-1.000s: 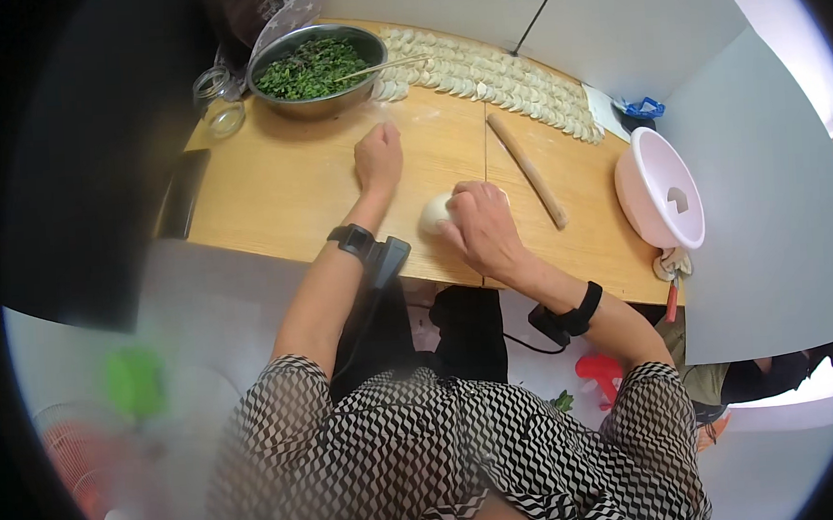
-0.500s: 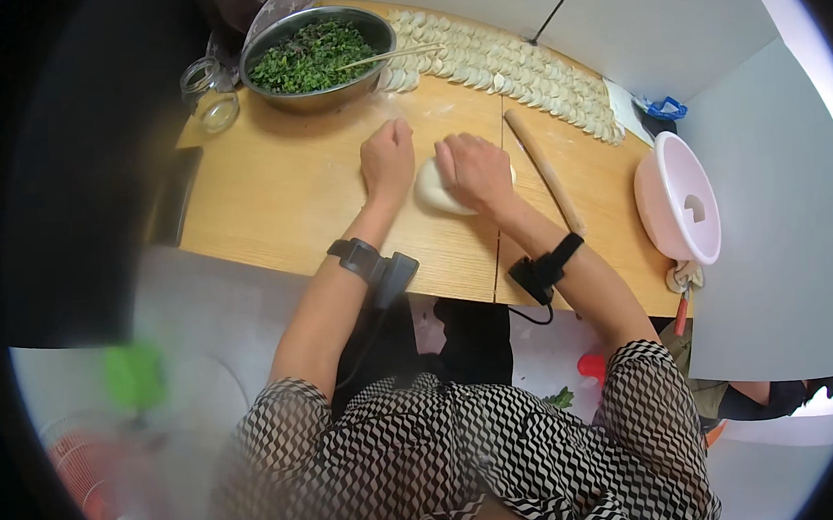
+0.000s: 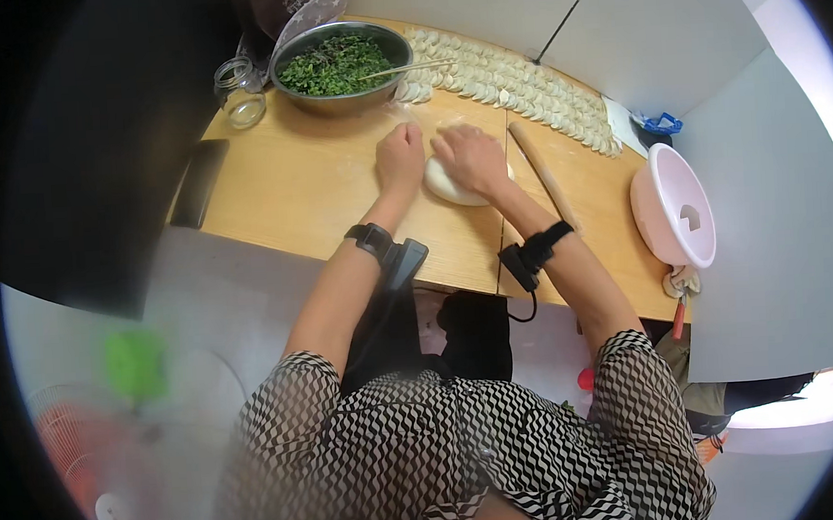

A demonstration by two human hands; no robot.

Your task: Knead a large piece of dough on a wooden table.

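Note:
A smooth white lump of dough (image 3: 457, 188) lies on the wooden table. My right hand (image 3: 472, 159) is on top of it, fingers bent over its far side and the palm pressing on it. Just left of the dough, my left hand (image 3: 400, 157) is closed in a fist with the thumb up, and I see nothing in it. Part of the dough is hidden under my right hand. To the right of the dough, a wooden rolling pin (image 3: 546, 173) lies at a slant.
Behind my hands stands a steel bowl (image 3: 280, 88) of chopped greens with chopsticks, beside a glass jar (image 3: 238, 81). Rows of folded dumplings (image 3: 521, 90) line the far edge. A pink basin (image 3: 647, 205) and a red-handled tool (image 3: 679, 317) are at the right.
My right hand has shifted slightly over the dough, its fingers now spread further across the far side. The whole view has tilted a little. My left hand stays in a fist.

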